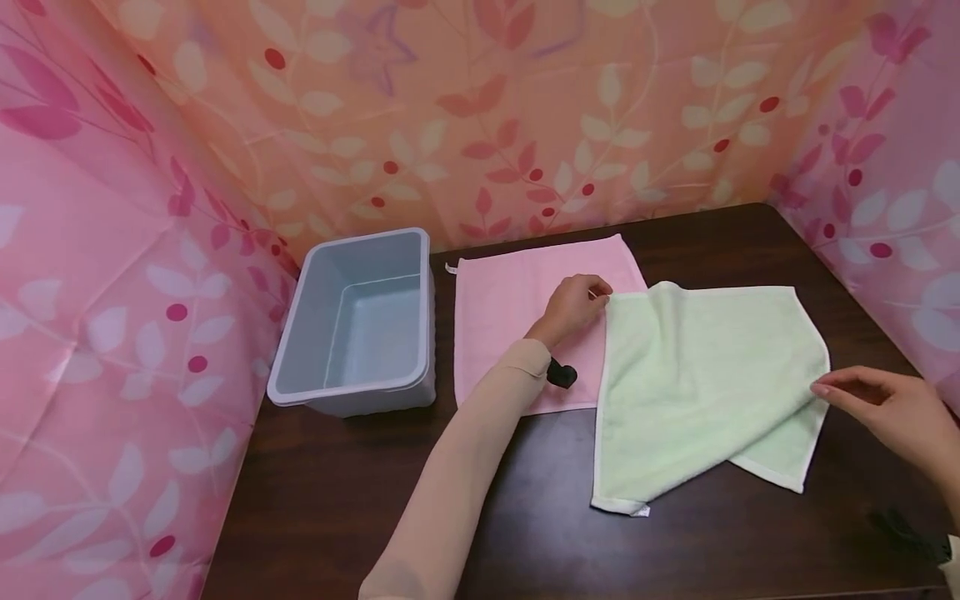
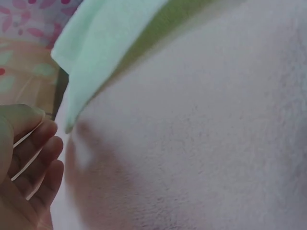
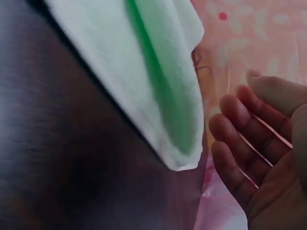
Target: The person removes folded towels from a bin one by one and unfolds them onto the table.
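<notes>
A light green towel [image 1: 697, 375] lies rumpled on the table, its left side over a pink towel [image 1: 517, 300]. One diagonal fold runs along its lower right, and a small white tag shows at its lower left corner. My left hand [image 1: 573, 307] is over the pink towel, fingertips beside the green towel's upper left corner; the left wrist view shows a small gap between them. At the green towel's right edge is my right hand [image 1: 892, 408], thumb and fingers loosely bent. In the right wrist view its fingers stand apart from the cloth [image 3: 182, 129].
A grey plastic bin [image 1: 360, 333] with nothing visible inside stands at the left of the dark wooden table [image 1: 337, 500]. Flowered curtains [image 1: 450, 125] hang behind the table and along both sides. A black wrist device [image 1: 561, 372] is on my left wrist.
</notes>
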A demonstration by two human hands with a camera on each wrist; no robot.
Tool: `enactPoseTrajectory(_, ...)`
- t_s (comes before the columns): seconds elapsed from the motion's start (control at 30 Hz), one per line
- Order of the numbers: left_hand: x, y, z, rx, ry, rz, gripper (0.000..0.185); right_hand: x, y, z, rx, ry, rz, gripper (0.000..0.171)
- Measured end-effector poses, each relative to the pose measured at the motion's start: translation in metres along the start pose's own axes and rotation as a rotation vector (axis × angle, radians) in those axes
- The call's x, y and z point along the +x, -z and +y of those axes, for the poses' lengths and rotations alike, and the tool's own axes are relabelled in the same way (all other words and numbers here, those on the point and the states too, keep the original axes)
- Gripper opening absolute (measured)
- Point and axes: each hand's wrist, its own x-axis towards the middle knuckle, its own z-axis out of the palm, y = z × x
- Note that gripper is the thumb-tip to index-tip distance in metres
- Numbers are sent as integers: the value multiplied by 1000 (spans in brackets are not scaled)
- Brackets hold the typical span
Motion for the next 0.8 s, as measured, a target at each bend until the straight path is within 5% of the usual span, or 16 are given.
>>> enactPoseTrajectory(0.3,9,-20,-6,72,33,40,23,-41,-22,8,-10,48,14,17)
enactPoseTrajectory(0.47,12,-29,-9,121,44,82,21,-47,-40,0,-106,94,41,29)
enactPoseTrajectory(0.8,11,-21,-1,-31,138,105,8,-45,-48,-11,-198,124,-27,57)
